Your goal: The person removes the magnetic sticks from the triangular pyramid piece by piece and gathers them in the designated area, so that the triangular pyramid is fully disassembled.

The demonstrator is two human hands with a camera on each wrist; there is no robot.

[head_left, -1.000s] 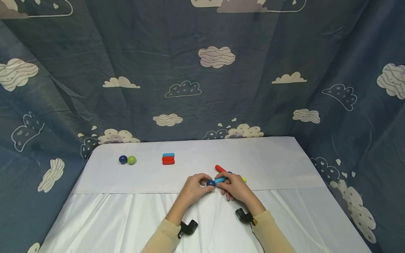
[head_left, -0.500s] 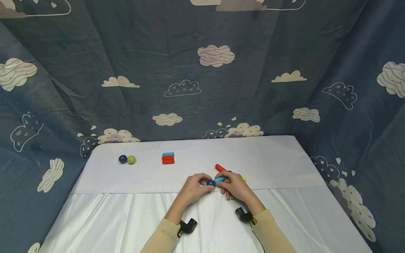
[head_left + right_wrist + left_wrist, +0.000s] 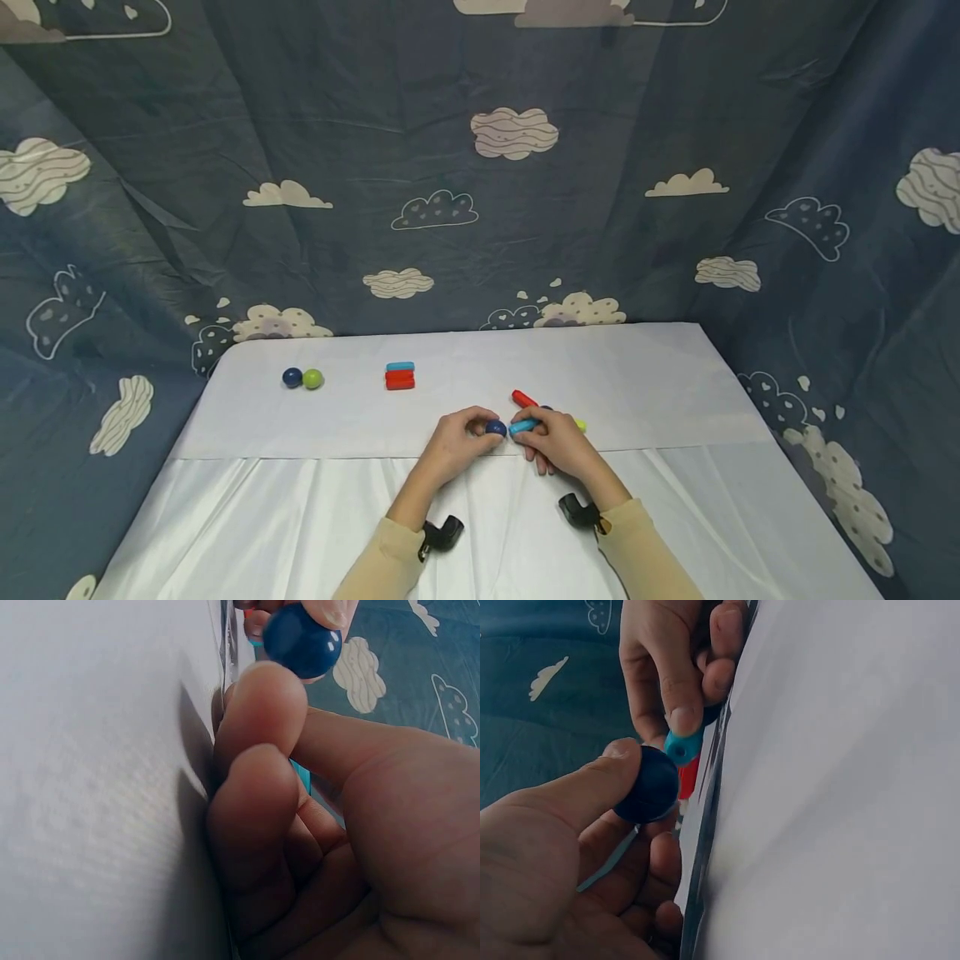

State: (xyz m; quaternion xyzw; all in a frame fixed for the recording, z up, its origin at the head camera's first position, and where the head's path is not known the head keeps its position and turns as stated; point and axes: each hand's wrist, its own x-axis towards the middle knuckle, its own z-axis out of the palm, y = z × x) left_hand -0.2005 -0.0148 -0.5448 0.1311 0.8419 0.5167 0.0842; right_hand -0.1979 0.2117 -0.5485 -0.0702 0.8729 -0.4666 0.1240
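Observation:
Between thumb and fingers my left hand [image 3: 452, 443] pinches a glossy dark blue ball [image 3: 496, 427]. Facing it, my right hand [image 3: 564, 442] pinches a short light blue rod [image 3: 522, 426], most of it covered by the fingers in the right wrist view. A small round hole shows in the rod's end [image 3: 681, 751] in the left wrist view. The ball and the rod's end stand close together, with a narrow gap in the head view. Beyond the right hand, a red rod [image 3: 523, 398] slants away, and a yellow-green piece [image 3: 581, 425] is partly hidden behind that hand.
On the white-covered table [image 3: 645, 375], a dark blue ball [image 3: 292, 377] and a green ball [image 3: 312, 379] sit side by side at the back left. Right of them lie a light blue rod [image 3: 400, 366] and two red rods [image 3: 400, 380]. A cloud-patterned curtain [image 3: 435, 258] borders the table.
My left hand has drawn the ball slightly left and up, from against the rod's end to a small gap. The right hand holds nearly still.

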